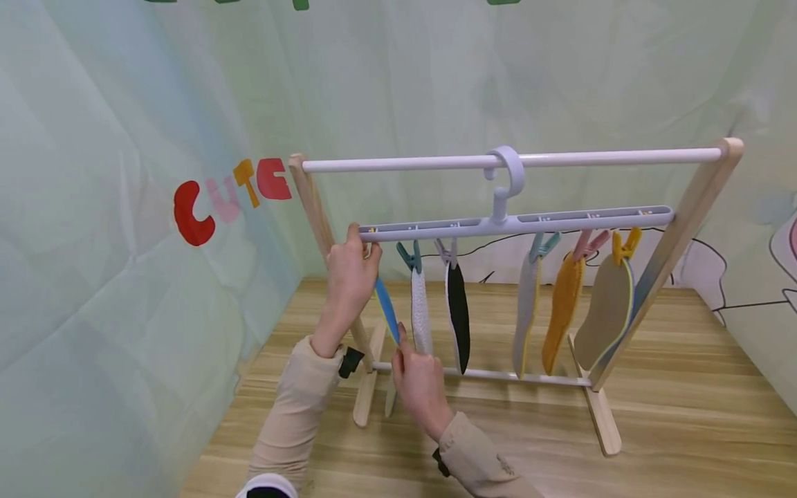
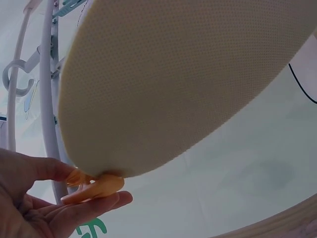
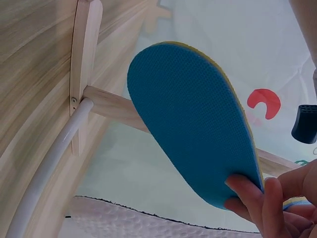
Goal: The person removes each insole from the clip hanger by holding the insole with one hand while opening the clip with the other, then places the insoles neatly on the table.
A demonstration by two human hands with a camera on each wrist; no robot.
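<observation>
At the left end of the lilac hanger (image 1: 429, 228), my left hand (image 1: 350, 273) pinches an orange clothespin (image 2: 96, 189) between thumb and fingers. A cream mesh insole face (image 2: 173, 89) has its edge at that clothespin's jaws. Below, a blue insole (image 1: 387, 310) with a yellow edge hangs at a slant, seen nearly edge-on from the head. My right hand (image 1: 420, 384) grips it near one end; the right wrist view shows its broad blue face (image 3: 188, 119) between fingers and thumb. A second blue and yellow edge shows behind those fingers.
Clothespins along the hanger hold a white textured insole (image 1: 420, 311), a black one (image 1: 459, 318), a grey one (image 1: 526, 315), an orange one (image 1: 562, 311) and a beige one (image 1: 604, 304). The hanger hooks over a white rod (image 1: 398, 164) between wooden posts (image 1: 672, 263) on a wooden table (image 1: 685, 387).
</observation>
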